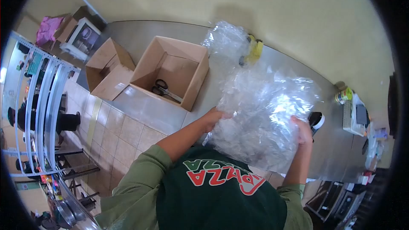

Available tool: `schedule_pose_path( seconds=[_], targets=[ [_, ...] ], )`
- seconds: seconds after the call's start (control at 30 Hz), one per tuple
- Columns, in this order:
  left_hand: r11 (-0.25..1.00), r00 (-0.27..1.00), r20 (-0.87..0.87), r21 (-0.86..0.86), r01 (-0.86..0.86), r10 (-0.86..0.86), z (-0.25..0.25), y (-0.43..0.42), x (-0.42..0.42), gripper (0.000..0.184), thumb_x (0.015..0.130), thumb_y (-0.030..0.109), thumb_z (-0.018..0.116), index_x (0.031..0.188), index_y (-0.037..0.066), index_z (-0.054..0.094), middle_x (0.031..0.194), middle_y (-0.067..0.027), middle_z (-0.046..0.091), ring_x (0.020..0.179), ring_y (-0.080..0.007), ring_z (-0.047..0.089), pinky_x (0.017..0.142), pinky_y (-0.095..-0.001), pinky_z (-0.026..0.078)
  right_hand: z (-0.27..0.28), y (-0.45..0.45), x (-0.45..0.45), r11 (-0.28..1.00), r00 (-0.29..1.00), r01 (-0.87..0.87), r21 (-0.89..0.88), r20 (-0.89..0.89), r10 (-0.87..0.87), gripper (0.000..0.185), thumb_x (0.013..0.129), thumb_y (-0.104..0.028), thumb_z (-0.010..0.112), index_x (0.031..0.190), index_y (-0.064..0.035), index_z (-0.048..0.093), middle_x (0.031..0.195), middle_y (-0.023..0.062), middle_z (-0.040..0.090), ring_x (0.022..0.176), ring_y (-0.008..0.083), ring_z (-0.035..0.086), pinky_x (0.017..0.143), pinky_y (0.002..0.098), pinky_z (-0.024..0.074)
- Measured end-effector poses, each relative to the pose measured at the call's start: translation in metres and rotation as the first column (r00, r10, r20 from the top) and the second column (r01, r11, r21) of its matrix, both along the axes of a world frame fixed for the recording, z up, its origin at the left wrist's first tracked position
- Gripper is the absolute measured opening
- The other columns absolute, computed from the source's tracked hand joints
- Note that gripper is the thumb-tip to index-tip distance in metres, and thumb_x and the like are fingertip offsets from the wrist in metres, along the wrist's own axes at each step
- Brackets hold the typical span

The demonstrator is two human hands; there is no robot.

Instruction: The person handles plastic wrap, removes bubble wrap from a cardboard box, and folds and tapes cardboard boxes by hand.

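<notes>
A big crumpled bundle of clear plastic (260,119) is held in front of me above the table. My left hand (214,119) is closed on its left edge, with the fingers partly covered by the film. On the opposite edge, my right hand (302,132) grips the plastic too. To the left stands an open cardboard box (198,79) with black-handled scissors (166,90) inside. Behind the bundle lies more clear plastic (226,40), beside a yellow and black object (254,50) whose kind I cannot make out.
A second open cardboard box (110,59) sits left on the metal table (157,113). A black and white round object (316,121) is beside my right hand. Farther right are a white basket (348,117) and a can (343,96). Metal shelving (53,98) stands at far left.
</notes>
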State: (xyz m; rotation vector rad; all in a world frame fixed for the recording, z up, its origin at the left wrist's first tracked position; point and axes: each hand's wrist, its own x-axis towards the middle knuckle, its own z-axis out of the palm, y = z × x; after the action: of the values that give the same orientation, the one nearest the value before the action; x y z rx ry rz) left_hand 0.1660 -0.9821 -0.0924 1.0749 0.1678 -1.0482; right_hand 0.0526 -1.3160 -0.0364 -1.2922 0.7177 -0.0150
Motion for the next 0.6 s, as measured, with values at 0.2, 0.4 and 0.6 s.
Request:
schedule_pose_path(
  seconds=[0.2,0.4,0.6],
  targets=[
    [0.965,0.692,0.678,-0.113,-0.236,0.249,0.132,0.05,0.032,0.04,0.076,0.001,0.064,0.114,0.002,0.055,0.105,-0.0077,0.061,0.096,-0.0189,0.058,0.084,-0.0326,0.047,0.133,0.092,0.048,0.881,0.951,0.152,-0.448,0.309,-0.007,0.054,0.072,-0.006,0.069,0.12,0.0041,0.048,0.109,0.0121,0.059,0.102,0.0214,0.056,0.092,0.0332,0.0414],
    [0.671,-0.104,0.995,-0.083,-0.737,0.008,0.18,0.137,0.072,0.041,0.072,-0.003,0.059,0.113,0.0,0.054,0.101,-0.0135,0.061,0.095,-0.0264,0.059,0.085,-0.0328,0.045,0.108,0.211,0.133,0.166,0.672,0.446,-0.879,0.452,0.586,0.039,0.072,-0.019,0.069,0.105,-0.0007,0.059,0.106,0.018,0.059,0.101,0.0328,0.057,0.091,0.0401,0.0426],
    [0.703,-0.11,0.951,0.133,-0.698,-0.289,0.044,0.229,0.153,0.051,0.07,0.0,0.06,0.12,0.003,0.052,0.119,-0.0207,0.051,0.109,-0.0383,0.048,0.094,-0.0427,0.039,0.073,0.338,0.198,0.448,0.46,0.463,-0.765,0.639,0.616,0.045,0.074,-0.016,0.065,0.115,-0.0016,0.053,0.119,0.0191,0.053,0.108,0.0357,0.053,0.093,0.0385,0.0415]
  ],
)
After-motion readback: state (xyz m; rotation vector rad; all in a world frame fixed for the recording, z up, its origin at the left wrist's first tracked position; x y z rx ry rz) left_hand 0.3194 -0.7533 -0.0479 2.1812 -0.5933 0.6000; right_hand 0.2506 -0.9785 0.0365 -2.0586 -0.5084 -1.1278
